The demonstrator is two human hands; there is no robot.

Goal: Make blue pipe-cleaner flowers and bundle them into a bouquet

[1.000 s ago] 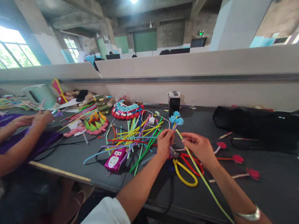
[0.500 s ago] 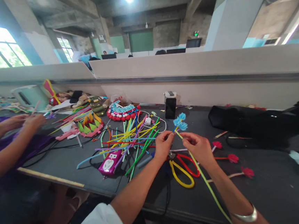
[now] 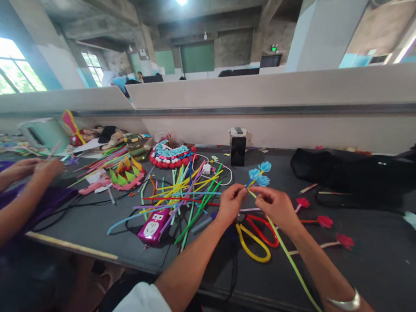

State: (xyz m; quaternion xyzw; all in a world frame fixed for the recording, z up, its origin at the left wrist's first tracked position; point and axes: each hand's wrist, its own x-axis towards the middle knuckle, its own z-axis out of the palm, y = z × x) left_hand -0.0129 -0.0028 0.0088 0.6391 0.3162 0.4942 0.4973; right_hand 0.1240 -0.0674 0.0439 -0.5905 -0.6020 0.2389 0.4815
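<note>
My left hand [image 3: 232, 203] pinches the stem end of a small bunch of light blue pipe-cleaner flowers [image 3: 259, 175], whose heads point up and to the right. With thumb and forefinger, my right hand [image 3: 276, 206] grips a long yellow-green pipe cleaner [image 3: 290, 260] close to that stem. Its tail hangs down past my right forearm to the lower edge of the view. Both sets of fingertips nearly meet. Beneath my hands lie scissors or pliers with one yellow and one red handle [image 3: 254, 243]; the jaws are partly hidden.
Loose coloured pipe cleaners [image 3: 182, 192] and a purple power strip [image 3: 154, 227] lie left of my hands. Red flowers [image 3: 325, 221] and a black bag [image 3: 358, 172] are to the right. A phone [image 3: 237, 151] stands behind. At far left, another person's hands [image 3: 44, 165] work.
The blue flowers have tipped to the right and slightly lower, and the fingers of both hands have shifted a little with them. The yellow-green pipe cleaner stays in my right hand.
</note>
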